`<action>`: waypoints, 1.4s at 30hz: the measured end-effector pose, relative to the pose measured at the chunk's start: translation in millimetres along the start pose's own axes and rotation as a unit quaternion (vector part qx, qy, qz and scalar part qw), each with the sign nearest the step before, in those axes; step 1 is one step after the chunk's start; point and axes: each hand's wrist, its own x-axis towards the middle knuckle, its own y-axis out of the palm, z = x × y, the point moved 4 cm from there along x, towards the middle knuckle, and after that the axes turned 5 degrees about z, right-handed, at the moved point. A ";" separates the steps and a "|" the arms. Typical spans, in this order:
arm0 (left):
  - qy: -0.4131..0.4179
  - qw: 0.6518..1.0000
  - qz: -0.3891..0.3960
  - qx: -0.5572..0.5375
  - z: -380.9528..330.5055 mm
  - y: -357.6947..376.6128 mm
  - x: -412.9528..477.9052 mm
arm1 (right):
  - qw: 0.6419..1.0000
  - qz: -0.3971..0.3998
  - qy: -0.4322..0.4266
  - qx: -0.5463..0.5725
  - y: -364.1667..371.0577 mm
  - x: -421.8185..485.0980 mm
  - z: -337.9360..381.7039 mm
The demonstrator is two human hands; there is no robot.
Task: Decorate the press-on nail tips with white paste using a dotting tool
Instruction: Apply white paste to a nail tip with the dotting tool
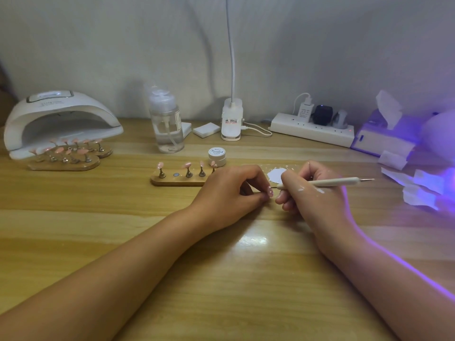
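My left hand [231, 190] pinches a small pink nail tip [270, 192] low over the wooden table. My right hand [310, 193] grips a white dotting tool [327, 182] like a pen, its metal point touching the nail tip. White paste is smeared on the back of that hand. A white blob of paste [277, 175] lies on the table just behind my fingers. A wooden stand [179, 179] with several pink tips on metal stems sits left of my left hand, one slot bare. The white paste jar [217, 156] stands behind it.
A white nail lamp [59, 119] sits at the far left, with two more stands of pink tips [66, 156] before it. A clear pump bottle [167, 121], clip lamp [231, 119], power strip [312, 129], tissue box [384, 134] and loose wipes [418, 190] line the back and right.
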 end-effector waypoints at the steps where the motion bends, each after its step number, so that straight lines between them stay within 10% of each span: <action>1: 0.000 1.000 -0.001 0.000 0.2 0.2 0.1 | 1.000 -0.001 0.000 -0.001 0.1 0.1 0.0; 42: -0.001 1.000 0.011 -0.015 3.5 0.8 1.2 | 0.999 -0.009 0.012 -0.049 0.4 -0.5 -1.9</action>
